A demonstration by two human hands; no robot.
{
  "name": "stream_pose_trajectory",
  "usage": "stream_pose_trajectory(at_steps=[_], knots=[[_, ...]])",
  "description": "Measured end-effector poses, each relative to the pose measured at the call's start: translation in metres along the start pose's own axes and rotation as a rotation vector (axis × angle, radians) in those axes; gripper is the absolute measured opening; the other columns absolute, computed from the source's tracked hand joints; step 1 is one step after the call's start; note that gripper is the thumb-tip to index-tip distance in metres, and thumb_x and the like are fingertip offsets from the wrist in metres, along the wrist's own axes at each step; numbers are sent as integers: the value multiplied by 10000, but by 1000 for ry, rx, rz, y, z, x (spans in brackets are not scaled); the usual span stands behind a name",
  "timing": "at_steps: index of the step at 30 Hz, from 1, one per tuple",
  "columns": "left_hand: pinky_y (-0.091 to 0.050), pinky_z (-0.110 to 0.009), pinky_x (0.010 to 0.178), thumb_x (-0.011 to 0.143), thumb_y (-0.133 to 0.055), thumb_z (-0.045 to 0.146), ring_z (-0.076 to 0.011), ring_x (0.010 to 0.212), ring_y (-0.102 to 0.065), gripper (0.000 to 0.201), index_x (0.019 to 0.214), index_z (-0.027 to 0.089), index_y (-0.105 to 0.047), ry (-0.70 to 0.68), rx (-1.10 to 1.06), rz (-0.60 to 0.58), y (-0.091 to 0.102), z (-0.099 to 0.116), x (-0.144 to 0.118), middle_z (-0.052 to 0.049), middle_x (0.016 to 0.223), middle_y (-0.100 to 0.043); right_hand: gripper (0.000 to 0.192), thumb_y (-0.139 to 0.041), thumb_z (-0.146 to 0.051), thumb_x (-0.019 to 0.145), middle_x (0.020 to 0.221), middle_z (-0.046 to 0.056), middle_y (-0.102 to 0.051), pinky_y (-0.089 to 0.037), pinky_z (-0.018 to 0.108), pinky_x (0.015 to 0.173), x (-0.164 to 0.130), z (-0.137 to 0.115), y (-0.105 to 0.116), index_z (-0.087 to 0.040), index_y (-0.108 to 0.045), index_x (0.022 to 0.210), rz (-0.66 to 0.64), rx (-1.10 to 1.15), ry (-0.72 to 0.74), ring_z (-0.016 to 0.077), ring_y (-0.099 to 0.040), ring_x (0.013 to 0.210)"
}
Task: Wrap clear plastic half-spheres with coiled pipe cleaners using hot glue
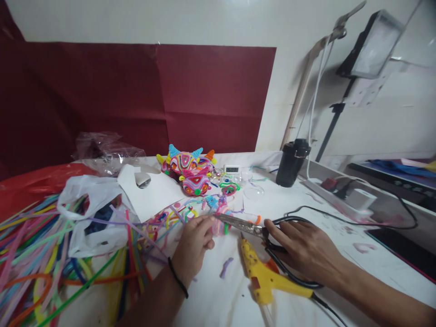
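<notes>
Centrally, my right hand (299, 247) grips the black-handled scissors (248, 225), blades pointing toward 9 o'clock. My left hand (195, 243) pinches a pink pipe-cleaner piece (220, 225) at the blade tips, fingers closed on it. At 6 o'clock of the scissors lies a yellow glue gun (264, 277); a loose lilac scrap (226, 267) lies beside it. Pipe-cleaner masks (189, 169) sit at 12 o'clock on the table (357, 268).
</notes>
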State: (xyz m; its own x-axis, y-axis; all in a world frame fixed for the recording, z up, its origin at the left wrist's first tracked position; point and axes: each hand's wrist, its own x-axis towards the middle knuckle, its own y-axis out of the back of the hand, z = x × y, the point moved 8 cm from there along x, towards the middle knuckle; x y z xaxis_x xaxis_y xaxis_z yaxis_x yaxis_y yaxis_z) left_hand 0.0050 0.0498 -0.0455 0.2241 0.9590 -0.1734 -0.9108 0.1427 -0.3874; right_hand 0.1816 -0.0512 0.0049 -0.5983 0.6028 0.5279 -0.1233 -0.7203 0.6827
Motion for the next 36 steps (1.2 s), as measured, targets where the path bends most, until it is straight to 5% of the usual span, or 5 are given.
stream_pose_trajectory(at_steps=[27,36], knots=[[-193,-188,417,551,-760,265,-17,424,-239,284,677,175,-523,-14,-30,30,14,-3,12,99,547,-347,276,-502,-138,854,613,40,-635,-245,301,476,20,1,-15,-79,-578,1112,-75,25,68,166,-575,479],[-227,-182,409,603,-740,285,-23,427,-222,250,681,170,-532,-42,-9,5,14,3,12,105,546,-316,357,-505,-227,804,836,58,-723,-322,296,496,18,7,-22,-166,-512,1155,-287,253,-129,219,-669,599]])
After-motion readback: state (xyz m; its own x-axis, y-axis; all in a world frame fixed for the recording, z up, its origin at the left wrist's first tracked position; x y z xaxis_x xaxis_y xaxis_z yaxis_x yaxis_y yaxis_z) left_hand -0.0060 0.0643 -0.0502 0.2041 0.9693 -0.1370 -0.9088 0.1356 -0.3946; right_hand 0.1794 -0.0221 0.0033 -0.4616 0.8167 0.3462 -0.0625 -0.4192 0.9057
